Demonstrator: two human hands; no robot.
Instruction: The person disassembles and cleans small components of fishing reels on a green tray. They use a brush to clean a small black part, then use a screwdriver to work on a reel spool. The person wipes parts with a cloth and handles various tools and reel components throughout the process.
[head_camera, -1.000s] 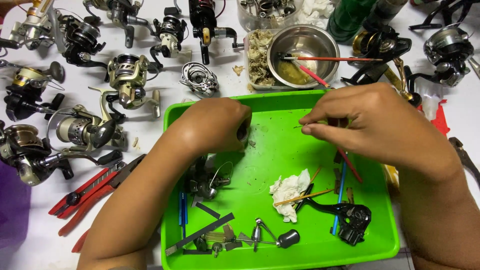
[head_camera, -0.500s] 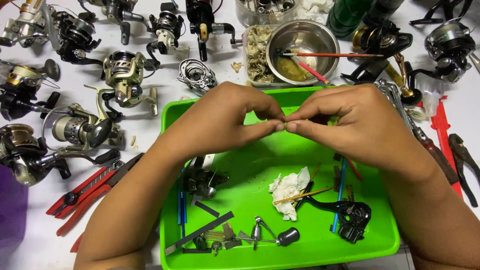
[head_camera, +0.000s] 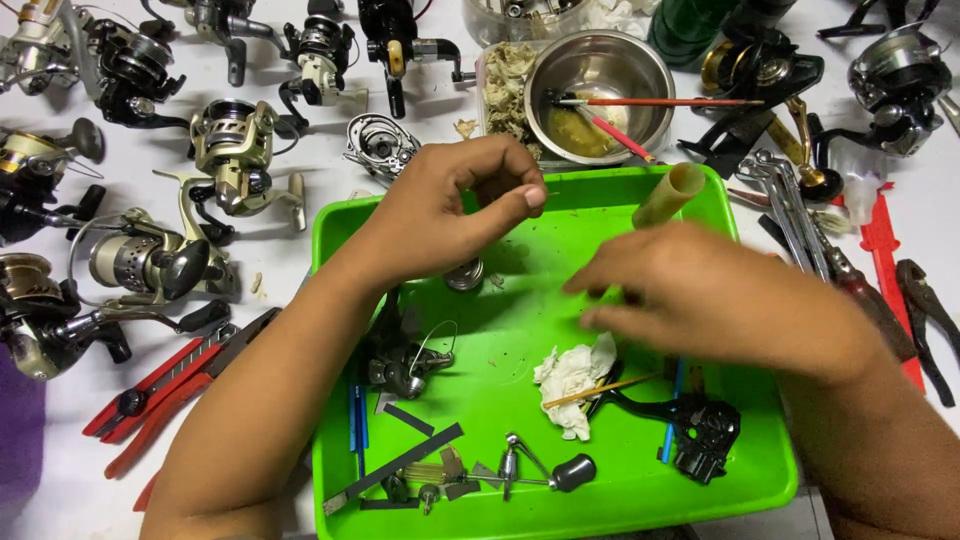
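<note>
1. Fishing-reel parts lie spread over the green tray (head_camera: 740, 470): a black handle (head_camera: 690, 425), a crumpled wipe (head_camera: 575, 372), screws and plates.
2. Left hand (head_camera: 450, 210), raised over the tray, pinches something tiny between thumb and forefinger; what it is cannot be told.
3. Right hand (head_camera: 700, 295) is blurred, fingers loosely spread above the wipe, holding nothing visible.
4. Judging by the scattered pieces, the reel is stripped down; reassembly looks undone.
5. Whole reels (head_camera: 235, 160) wait on the counter (head_camera: 300, 250).

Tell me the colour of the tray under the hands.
Bright green. The tray shows clearly in the head view, the only view here.
</note>
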